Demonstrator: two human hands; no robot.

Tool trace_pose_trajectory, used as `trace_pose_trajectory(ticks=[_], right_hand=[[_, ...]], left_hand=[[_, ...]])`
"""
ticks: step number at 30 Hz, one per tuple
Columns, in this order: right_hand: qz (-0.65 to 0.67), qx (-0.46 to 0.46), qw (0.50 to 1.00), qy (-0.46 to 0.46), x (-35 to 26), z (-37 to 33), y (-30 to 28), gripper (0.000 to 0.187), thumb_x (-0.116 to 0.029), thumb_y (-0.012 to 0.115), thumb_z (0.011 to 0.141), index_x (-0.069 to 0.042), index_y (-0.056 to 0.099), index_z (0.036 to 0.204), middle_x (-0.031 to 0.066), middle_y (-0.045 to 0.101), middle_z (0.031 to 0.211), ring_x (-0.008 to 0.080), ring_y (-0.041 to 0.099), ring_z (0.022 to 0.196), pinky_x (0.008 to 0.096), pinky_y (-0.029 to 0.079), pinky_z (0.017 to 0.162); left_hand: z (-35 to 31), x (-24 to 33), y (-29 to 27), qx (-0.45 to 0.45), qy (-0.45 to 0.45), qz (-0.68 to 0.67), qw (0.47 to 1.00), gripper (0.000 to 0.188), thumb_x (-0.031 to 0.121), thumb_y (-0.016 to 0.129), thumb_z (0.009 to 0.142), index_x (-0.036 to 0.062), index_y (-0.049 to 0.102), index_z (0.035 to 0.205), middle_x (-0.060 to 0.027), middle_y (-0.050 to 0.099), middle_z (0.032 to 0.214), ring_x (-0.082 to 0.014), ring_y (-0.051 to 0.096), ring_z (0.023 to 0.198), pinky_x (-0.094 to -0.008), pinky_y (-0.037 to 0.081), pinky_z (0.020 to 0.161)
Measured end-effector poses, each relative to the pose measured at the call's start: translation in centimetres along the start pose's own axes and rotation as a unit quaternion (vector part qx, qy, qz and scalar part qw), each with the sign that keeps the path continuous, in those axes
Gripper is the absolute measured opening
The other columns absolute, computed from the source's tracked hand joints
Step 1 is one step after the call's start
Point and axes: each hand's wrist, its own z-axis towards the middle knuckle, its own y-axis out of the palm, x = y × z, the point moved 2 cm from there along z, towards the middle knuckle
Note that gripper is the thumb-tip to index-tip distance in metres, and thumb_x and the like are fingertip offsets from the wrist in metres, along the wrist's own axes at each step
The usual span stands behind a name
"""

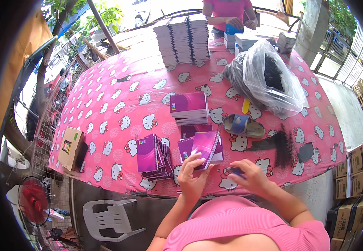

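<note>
- My ribbed fabric top (pixel 242 217): solid pink.
- Rectangular spiral-bound notebook (pixel 205 144) before me: purple-to-magenta cover, pale curved lines.
- Pink plastic table cover (pixel 137 115): repeating white cat faces with red bows.
- Open-toed slipper (pixel 237 124): blue strap, tan footbed.
- Moulded plastic armchair (pixel 91 215): plain white.

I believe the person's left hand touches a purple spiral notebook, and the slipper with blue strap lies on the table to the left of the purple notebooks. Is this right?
Not quite: the slipper lies to the right of the purple notebooks, as the head view shows. The left hand does touch a purple spiral notebook.
</note>
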Motion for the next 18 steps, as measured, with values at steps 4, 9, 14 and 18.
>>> trace_pose_trajectory(ticks=[4, 9, 14, 18], right_hand=[[-0.054, 0.014, 0.992, -0.113, -3.6, 2.6, 0.3, 0.034, -0.027, 0.070, 0.087, -0.001, 0.059, 0.105, 0.0161, 0.060, 0.097, 0.0331, 0.061, 0.087, 0.0408, 0.050, 0.076], [0.036, -0.067, 0.997, -0.030, -3.5, 3.3, 0.4, 0.032, -0.026, 0.069, 0.089, 0.000, 0.062, 0.106, 0.0144, 0.065, 0.094, 0.0278, 0.065, 0.086, 0.0366, 0.052, 0.073], [0.576, -0.288, 0.687, 0.335, 0.6, 3.0, 2.3, 0.033, -0.031, 0.062, 0.096, -0.001, 0.063, 0.109, 0.0030, 0.067, 0.100, 0.0137, 0.064, 0.095, 0.0305, 0.052, 0.078], [0.259, -0.159, 0.938, 0.165, 0.3, 2.0, 1.0, 0.034, -0.027, 0.069, 0.090, -0.001, 0.062, 0.110, 0.0095, 0.066, 0.102, 0.0205, 0.064, 0.095, 0.0368, 0.051, 0.082]], left_hand=[[-0.3, 0.2, -0.5, -0.030, 0.011, -0.018, 0.999, 0.024, -0.006, 0.079, 0.069, -0.0010, 0.069, 0.091, -0.0150, 0.070, 0.098, -0.0267, 0.068, 0.083, -0.0335, 0.055, 0.074], [-0.2, 0.4, -0.7, -0.012, 0.049, -0.011, 0.999, 0.024, -0.011, 0.075, 0.067, -0.0011, 0.068, 0.088, -0.0151, 0.071, 0.094, -0.0269, 0.068, 0.082, -0.0343, 0.054, 0.071], [0.0, 0.5, -0.7, -0.009, 0.104, -0.001, 0.995, 0.020, -0.009, 0.076, 0.070, -0.0003, 0.064, 0.084, -0.0155, 0.071, 0.091, -0.0265, 0.068, 0.083, -0.0333, 0.054, 0.071], [0.8, -0.9, -3.0, 0.179, -0.029, -0.052, 0.982, 0.023, -0.004, 0.073, 0.080, 0.0051, 0.052, 0.080, -0.0143, 0.068, 0.103, -0.0179, 0.065, 0.091, -0.0291, 0.052, 0.077]])
